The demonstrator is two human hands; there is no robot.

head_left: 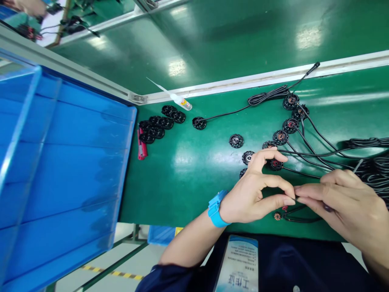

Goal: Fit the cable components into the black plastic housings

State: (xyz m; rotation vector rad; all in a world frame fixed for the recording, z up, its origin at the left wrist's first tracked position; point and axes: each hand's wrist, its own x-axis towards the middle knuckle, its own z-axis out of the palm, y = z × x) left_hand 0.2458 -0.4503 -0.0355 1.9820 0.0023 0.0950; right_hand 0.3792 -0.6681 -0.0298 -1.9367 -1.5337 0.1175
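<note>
My left hand (pixel 258 190), with a blue wrist strap (pixel 216 209), pinches thumb and forefinger together near the table's front edge. My right hand (pixel 343 202) meets it fingertip to fingertip, also pinched. Between them they seem to hold a thin black cable (pixel 300 219) that loops below and ends in a small copper-wound coil (pixel 277 216). What exactly sits in the pinch is too small to make out. Behind the hands lie several round black motor parts with cables (pixel 281 137).
A large blue plastic crate (pixel 67 162) stands at the left. Near it lie a cluster of black round covers (pixel 158 123), a red tool (pixel 141 146) and a glue bottle (pixel 182 102). Bundled black cables (pixel 373 162) lie at right. The green bench (pixel 188 170) extends beyond a white rail (pixel 243 81).
</note>
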